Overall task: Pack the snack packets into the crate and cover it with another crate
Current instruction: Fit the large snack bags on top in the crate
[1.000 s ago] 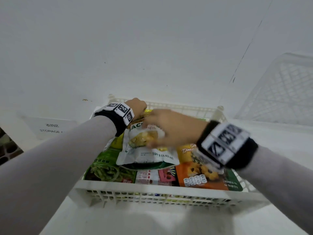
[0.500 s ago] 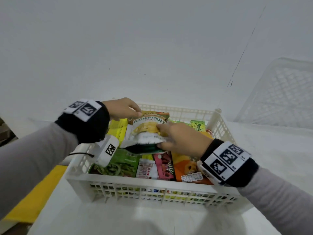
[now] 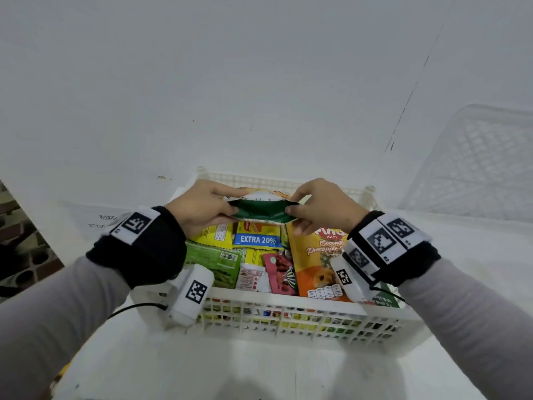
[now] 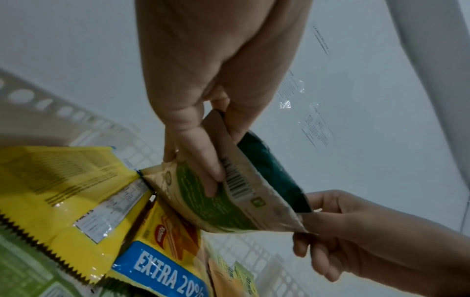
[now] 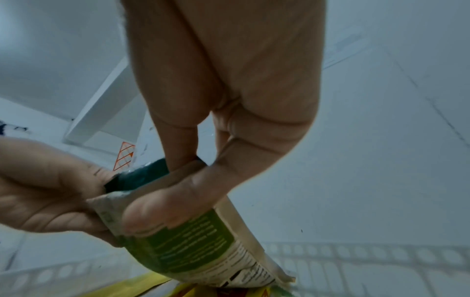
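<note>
A white lattice crate (image 3: 288, 310) stands in front of me, filled with several snack packets. Both hands hold a white and green jackfruit pouch (image 3: 261, 210) upended over the crate's far half, its dark green bottom facing me. My left hand (image 3: 202, 207) pinches the pouch's left end, my right hand (image 3: 320, 207) its right end. In the left wrist view the pouch (image 4: 229, 193) shows a barcode, with the fingers (image 4: 203, 166) curled on it. In the right wrist view my thumb (image 5: 183, 193) presses the pouch (image 5: 201, 247). Below lie an "EXTRA 20%" packet (image 3: 256, 236) and an orange pineapple packet (image 3: 314, 264).
A second white lattice crate (image 3: 478, 163) leans at the far right on the white surface. A white wall stands just behind the filled crate. A green bean packet (image 3: 216, 262) and a pink packet (image 3: 278, 272) lie near the crate's front wall. Dark shelving (image 3: 23, 252) shows at far left.
The pouch went from lying flat, face up, to standing on end, bottom toward me. My left hand moved onto its left end, my right hand shifted to its right end.
</note>
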Action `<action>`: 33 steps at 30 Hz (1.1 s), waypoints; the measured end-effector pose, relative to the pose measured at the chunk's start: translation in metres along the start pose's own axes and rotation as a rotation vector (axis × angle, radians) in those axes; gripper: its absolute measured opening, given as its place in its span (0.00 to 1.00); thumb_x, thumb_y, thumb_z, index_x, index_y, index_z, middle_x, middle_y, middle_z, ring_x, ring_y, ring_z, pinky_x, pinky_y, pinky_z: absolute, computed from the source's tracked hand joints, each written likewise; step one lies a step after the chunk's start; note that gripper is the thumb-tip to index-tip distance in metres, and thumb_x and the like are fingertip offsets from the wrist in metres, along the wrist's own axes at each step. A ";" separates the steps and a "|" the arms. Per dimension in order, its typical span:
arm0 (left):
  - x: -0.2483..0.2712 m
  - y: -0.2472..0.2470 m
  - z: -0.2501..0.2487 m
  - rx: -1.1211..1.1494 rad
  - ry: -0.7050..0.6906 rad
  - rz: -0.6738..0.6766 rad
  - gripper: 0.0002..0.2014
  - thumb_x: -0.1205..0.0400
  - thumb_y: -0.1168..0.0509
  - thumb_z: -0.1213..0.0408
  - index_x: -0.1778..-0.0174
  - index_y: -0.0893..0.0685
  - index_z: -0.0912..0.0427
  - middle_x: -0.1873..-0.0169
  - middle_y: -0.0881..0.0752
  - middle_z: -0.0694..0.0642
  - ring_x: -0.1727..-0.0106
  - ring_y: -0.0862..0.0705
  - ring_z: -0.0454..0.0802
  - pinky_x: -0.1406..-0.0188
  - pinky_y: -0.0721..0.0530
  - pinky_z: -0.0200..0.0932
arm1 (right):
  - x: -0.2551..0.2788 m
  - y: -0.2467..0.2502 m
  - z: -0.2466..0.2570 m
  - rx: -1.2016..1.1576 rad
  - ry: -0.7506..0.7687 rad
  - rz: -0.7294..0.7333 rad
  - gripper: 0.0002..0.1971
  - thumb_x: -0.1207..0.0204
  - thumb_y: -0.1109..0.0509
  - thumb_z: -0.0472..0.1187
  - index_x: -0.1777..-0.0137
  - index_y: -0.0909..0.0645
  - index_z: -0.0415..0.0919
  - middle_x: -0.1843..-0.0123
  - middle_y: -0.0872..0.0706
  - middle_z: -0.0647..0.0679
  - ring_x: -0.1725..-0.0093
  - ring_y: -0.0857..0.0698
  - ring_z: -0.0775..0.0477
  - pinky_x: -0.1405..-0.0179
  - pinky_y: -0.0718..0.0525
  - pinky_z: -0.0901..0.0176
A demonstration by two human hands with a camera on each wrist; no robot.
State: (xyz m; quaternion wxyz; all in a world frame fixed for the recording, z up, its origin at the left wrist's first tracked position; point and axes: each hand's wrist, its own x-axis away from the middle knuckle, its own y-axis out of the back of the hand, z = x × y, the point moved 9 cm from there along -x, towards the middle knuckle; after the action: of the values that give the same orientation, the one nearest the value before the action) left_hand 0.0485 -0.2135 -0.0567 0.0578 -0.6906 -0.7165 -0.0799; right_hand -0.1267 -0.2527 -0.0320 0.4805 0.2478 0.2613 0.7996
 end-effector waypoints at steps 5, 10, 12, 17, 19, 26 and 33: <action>0.001 0.010 0.001 0.128 0.047 -0.095 0.18 0.20 0.47 0.88 0.58 0.14 0.67 0.52 0.16 0.66 0.60 0.12 0.54 0.72 0.13 0.34 | 0.000 0.002 -0.001 -0.171 -0.044 0.025 0.02 0.20 0.36 0.29 0.50 0.25 0.34 0.63 0.12 0.32 0.73 0.11 0.49 0.72 0.11 0.62; 0.003 0.003 0.012 0.313 0.222 -0.041 0.19 0.17 0.52 0.84 0.50 0.16 0.69 0.46 0.18 0.72 0.58 0.12 0.65 0.68 0.11 0.40 | -0.001 -0.013 -0.003 -0.563 -0.174 0.137 0.09 0.19 0.43 0.24 0.56 0.27 0.36 0.50 0.15 0.32 0.67 0.09 0.42 0.74 0.13 0.64; 0.006 -0.006 0.016 0.461 0.325 0.025 0.20 0.17 0.56 0.83 0.47 0.18 0.72 0.43 0.21 0.75 0.48 0.17 0.75 0.62 0.10 0.48 | 0.000 -0.020 -0.006 -0.710 -0.274 0.199 0.10 0.20 0.46 0.21 0.52 0.25 0.31 0.49 0.16 0.31 0.59 0.10 0.36 0.70 0.11 0.61; 0.007 -0.008 0.019 0.629 0.396 0.102 0.22 0.30 0.49 0.81 0.41 0.21 0.74 0.42 0.21 0.78 0.47 0.17 0.80 0.56 0.12 0.61 | 0.012 -0.028 -0.009 -1.116 -0.468 0.280 0.08 0.26 0.36 0.29 0.48 0.25 0.32 0.38 0.23 0.26 0.46 0.16 0.22 0.56 0.12 0.37; 0.011 -0.013 0.022 0.633 0.416 0.105 0.18 0.30 0.39 0.78 0.44 0.20 0.72 0.46 0.18 0.78 0.49 0.16 0.78 0.59 0.12 0.64 | 0.010 -0.032 -0.015 -1.116 -0.501 0.247 0.14 0.28 0.26 0.37 0.47 0.25 0.34 0.41 0.21 0.28 0.50 0.14 0.24 0.53 0.11 0.40; 0.011 -0.027 0.033 0.478 0.439 -0.046 0.04 0.20 0.39 0.81 0.53 0.21 0.72 0.54 0.14 0.68 0.44 0.16 0.63 0.59 0.13 0.46 | 0.002 -0.064 -0.026 -0.982 -0.535 0.171 0.17 0.26 0.27 0.30 0.38 0.22 0.27 0.47 0.12 0.33 0.56 0.10 0.38 0.71 0.10 0.50; 0.012 -0.014 0.051 0.378 0.443 -0.137 0.20 0.16 0.53 0.84 0.33 0.25 0.69 0.35 0.23 0.70 0.34 0.21 0.67 0.36 0.24 0.57 | 0.008 -0.066 -0.040 -0.837 -0.591 0.222 0.05 0.21 0.38 0.23 0.49 0.24 0.29 0.57 0.13 0.35 0.65 0.11 0.39 0.89 0.21 0.64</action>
State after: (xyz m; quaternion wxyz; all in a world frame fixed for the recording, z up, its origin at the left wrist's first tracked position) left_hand 0.0352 -0.1921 -0.1046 0.3349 -0.5833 -0.7335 -0.0975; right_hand -0.1140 -0.2265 -0.1039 0.5042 0.2760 -0.2551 0.7775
